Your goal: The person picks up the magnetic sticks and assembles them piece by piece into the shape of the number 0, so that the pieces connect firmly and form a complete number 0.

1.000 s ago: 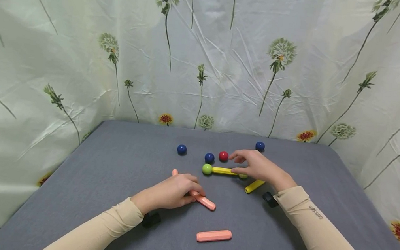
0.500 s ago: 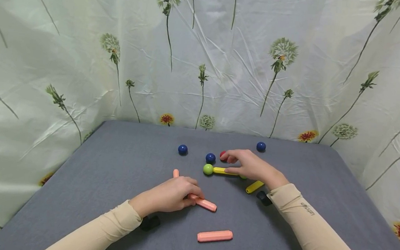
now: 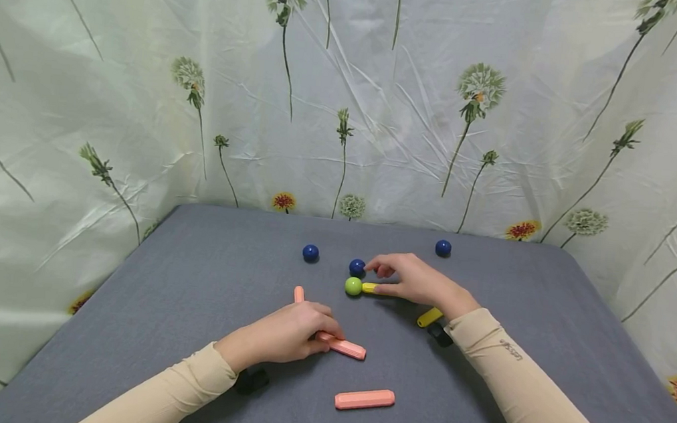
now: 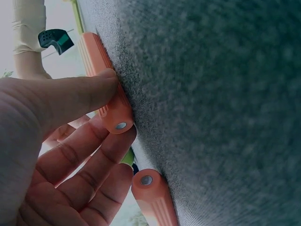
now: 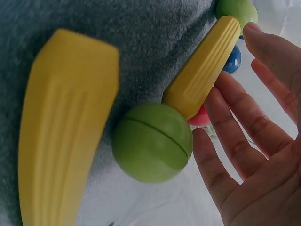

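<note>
My left hand (image 3: 288,331) pinches a coral ridged rod (image 3: 348,348) between thumb and fingers, low over the table; a silver disc (image 4: 121,125) shows in the rod's end. Beside those fingers lies a second coral rod (image 4: 157,202). My right hand (image 3: 419,282) hovers, fingers spread, above a yellow ridged rod (image 5: 202,70) with a green ball (image 5: 153,141) at one end and another green ball (image 5: 237,9) at the other. Its fingertips are near a blue ball (image 3: 357,267). A red ball (image 5: 201,117), hidden in the head view, sits behind the rod.
A third coral rod (image 3: 364,399) lies at the front of the grey table (image 3: 220,255). Another yellow rod (image 3: 429,317) rests by the right wrist. Two more blue balls, one at back left (image 3: 310,253) and one at back right (image 3: 443,248), stand before the flowered curtain (image 3: 405,143).
My right hand has moved left over the yellow rod toward the blue ball, covering the red ball in the head view. The left hand stays nearly still, its coral rod turned slightly.
</note>
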The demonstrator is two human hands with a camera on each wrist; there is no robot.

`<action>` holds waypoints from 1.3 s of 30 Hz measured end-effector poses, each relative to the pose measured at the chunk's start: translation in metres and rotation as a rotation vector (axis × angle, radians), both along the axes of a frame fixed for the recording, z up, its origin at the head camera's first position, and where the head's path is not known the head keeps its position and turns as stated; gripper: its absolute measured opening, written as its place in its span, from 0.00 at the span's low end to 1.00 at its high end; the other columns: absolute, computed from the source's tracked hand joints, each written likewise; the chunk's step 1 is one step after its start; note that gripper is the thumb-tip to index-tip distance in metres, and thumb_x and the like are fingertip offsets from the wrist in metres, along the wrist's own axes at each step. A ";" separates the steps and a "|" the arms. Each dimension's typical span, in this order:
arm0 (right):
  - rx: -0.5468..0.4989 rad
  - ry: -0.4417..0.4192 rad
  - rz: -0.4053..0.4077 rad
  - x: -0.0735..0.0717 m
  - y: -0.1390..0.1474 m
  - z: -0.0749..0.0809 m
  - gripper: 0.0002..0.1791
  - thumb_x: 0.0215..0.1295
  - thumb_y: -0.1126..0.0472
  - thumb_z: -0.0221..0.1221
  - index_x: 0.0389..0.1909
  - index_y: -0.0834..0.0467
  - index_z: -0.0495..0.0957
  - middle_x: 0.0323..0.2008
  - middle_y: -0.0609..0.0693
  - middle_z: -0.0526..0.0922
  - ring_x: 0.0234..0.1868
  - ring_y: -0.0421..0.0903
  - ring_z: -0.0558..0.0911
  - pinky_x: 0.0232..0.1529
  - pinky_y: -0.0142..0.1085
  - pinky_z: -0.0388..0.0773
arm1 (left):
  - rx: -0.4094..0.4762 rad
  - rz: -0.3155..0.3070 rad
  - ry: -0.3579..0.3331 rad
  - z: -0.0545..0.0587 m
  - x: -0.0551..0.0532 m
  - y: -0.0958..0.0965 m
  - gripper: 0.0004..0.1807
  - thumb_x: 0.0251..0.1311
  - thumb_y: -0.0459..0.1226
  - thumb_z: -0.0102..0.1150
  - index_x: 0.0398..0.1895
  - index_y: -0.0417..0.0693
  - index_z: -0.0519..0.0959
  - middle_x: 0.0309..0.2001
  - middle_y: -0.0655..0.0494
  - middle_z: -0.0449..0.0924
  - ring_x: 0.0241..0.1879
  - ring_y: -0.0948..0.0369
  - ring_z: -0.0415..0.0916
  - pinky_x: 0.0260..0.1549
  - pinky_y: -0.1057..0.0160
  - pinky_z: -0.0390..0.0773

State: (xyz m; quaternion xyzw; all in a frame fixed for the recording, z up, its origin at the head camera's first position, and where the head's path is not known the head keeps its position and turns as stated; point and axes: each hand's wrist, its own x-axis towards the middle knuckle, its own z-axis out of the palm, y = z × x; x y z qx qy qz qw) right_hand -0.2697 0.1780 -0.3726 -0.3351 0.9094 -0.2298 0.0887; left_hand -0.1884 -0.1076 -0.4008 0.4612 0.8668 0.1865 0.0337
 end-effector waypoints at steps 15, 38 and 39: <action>0.000 -0.009 0.023 -0.001 -0.009 -0.002 0.20 0.76 0.55 0.67 0.65 0.54 0.82 0.55 0.56 0.89 0.59 0.53 0.88 0.62 0.53 0.83 | 0.022 0.005 0.002 -0.001 0.001 0.001 0.09 0.66 0.33 0.74 0.47 0.53 0.91 0.38 0.63 0.84 0.35 0.70 0.73 0.36 0.74 0.72; -0.004 0.004 0.033 -0.004 -0.011 -0.013 0.17 0.74 0.56 0.68 0.62 0.52 0.85 0.44 0.47 0.90 0.45 0.40 0.85 0.49 0.40 0.83 | 0.014 0.025 -0.015 -0.001 0.002 0.001 0.09 0.65 0.32 0.74 0.47 0.53 0.91 0.37 0.64 0.83 0.35 0.70 0.73 0.36 0.74 0.72; -0.006 0.004 0.034 -0.004 -0.011 -0.013 0.18 0.74 0.56 0.68 0.61 0.53 0.85 0.44 0.46 0.90 0.45 0.40 0.85 0.49 0.39 0.83 | 0.013 0.025 -0.014 -0.001 0.002 0.001 0.09 0.65 0.32 0.74 0.47 0.53 0.91 0.37 0.64 0.83 0.35 0.71 0.73 0.36 0.74 0.73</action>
